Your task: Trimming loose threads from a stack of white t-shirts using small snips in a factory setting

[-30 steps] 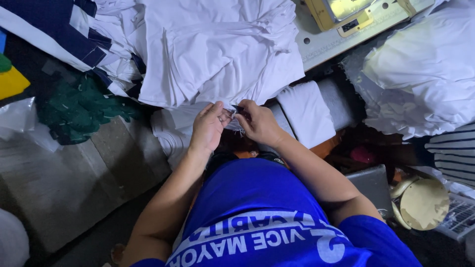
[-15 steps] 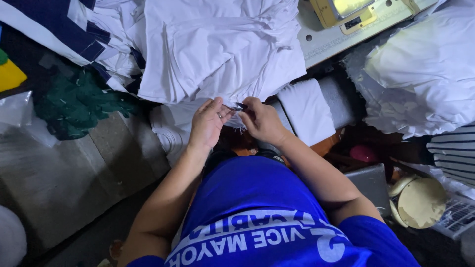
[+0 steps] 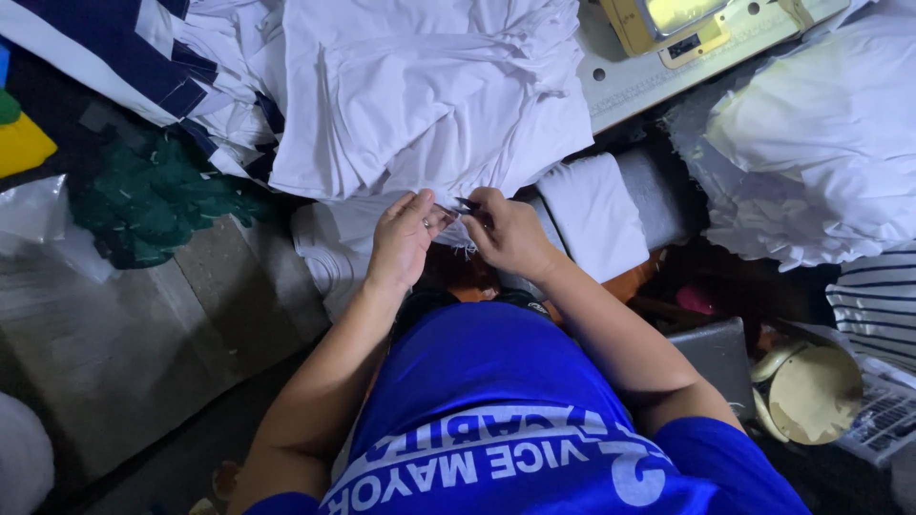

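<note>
While both hands pinch the hanging edge of a white garment (image 3: 429, 95), the left hand (image 3: 401, 238) grips the cloth and the right hand (image 3: 506, 234) closes on a small dark tool, seemingly a thread snipper (image 3: 465, 204); trimming loose threads looks underway. Next comes a steady, close cut. A folded white piece (image 3: 592, 215) lies just right.

White cloth (image 3: 420, 105) lies just above the fingers (image 3: 420, 212). Up-left of them sits navy-and-white striped fabric (image 3: 114, 57), then a dark green rag (image 3: 143, 195) and a yellow scrap (image 3: 21, 143). Below them, a blue shirt (image 3: 496, 381) with white lettering. Far right, white cloth with dark stripes (image 3: 878, 296).
</note>
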